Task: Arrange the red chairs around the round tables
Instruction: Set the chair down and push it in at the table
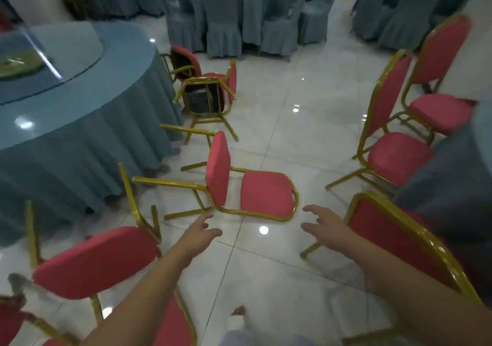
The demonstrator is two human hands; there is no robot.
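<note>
Here, a toppled red chair (266, 191), pink-red padded with a glossy gold frame, lies on the white tiles just beyond the left hand (198, 230) and right hand (323, 224), both spread wide, holding nothing.

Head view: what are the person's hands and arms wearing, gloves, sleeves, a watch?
Nothing visible. The left hand and right hand are ungloved; the left arm and right arm are bare to the frame edge, with no sleeves, watch or bands. Too blurred to judge rings.
</note>
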